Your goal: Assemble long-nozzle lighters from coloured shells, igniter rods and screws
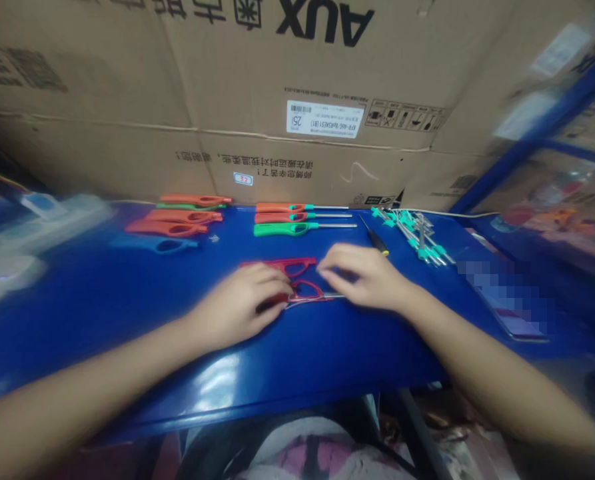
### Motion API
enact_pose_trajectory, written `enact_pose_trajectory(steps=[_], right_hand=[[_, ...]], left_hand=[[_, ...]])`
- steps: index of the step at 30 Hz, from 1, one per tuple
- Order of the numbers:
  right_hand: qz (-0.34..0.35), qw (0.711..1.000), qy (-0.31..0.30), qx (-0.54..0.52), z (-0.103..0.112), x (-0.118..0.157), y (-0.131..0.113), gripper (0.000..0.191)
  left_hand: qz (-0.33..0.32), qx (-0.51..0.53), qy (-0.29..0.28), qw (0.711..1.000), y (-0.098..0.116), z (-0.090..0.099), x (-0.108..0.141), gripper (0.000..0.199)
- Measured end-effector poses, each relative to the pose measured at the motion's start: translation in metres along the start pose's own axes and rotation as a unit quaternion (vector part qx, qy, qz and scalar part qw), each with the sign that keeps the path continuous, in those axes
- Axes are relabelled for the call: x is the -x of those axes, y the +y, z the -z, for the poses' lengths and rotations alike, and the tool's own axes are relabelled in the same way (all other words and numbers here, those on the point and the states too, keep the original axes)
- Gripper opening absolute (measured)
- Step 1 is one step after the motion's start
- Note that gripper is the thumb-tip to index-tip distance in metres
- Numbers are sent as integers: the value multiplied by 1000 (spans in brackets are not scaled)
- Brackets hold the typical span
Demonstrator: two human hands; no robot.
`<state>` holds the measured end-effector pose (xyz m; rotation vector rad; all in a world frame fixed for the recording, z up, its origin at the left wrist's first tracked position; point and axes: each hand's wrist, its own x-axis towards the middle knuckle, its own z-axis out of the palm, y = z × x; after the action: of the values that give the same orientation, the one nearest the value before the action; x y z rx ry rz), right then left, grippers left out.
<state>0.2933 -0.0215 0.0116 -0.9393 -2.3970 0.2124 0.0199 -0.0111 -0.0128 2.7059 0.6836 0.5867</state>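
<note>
My left hand (250, 300) has its fingers curled round the handle end of a red utility lighter casing (313, 291), which lies low over the table. A thin wire and a metal tube (334, 295) show at this casing, the tube running toward my right hand (370, 277). That hand hovers just beside it, thumb and fingertips drawn together in a pinch; anything between them is too small to make out. Right behind the casing lies a second red casing piece (300, 267), partly covered by my left fingers.
Orange, green and blue casings (177, 223) lie at the back left. Lighters with metal tubes (282, 229) sit at the back middle, near a screwdriver (376, 239). Metal tubes with teal ends (417, 233) and a phone (510, 303) are on the right. A cardboard wall (217, 107) stands behind.
</note>
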Motion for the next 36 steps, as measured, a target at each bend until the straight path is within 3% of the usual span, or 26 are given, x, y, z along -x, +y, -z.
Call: enact_pose_trajectory(steps=[2, 5, 7, 10, 13, 18, 26, 31, 36], right_hand=[[-74, 991, 93, 62, 7, 0, 22, 14], [-161, 955, 187, 164, 20, 5, 64, 23], [-241, 924, 183, 232, 28, 13, 91, 33], [-408, 861, 118, 279, 35, 28, 123, 48], [-463, 836, 93, 278, 37, 40, 141, 51], [-476, 833, 74, 272, 38, 46, 153, 40], [-439, 868, 69, 220, 42, 42, 154, 17], [-429, 887, 94, 143, 44, 37, 147, 19], [-396, 911, 117, 23, 38, 24, 126, 33]], left_hand=[[-6, -6, 0, 1000, -1, 0, 1, 19], [-14, -10, 1, 1000, -2, 0, 2, 20], [-17, -14, 10, 1000, -3, 0, 2, 19], [-19, -22, 31, 999, -4, 0, 2, 20], [-14, -27, 45, 999, -6, 1, 2, 19], [1, -23, 45, 999, -6, 4, 1, 22], [19, -11, 34, 999, -6, 6, 0, 18], [42, -16, 12, 999, -4, 7, -1, 18], [44, -17, -2, 999, -4, 6, 0, 24]])
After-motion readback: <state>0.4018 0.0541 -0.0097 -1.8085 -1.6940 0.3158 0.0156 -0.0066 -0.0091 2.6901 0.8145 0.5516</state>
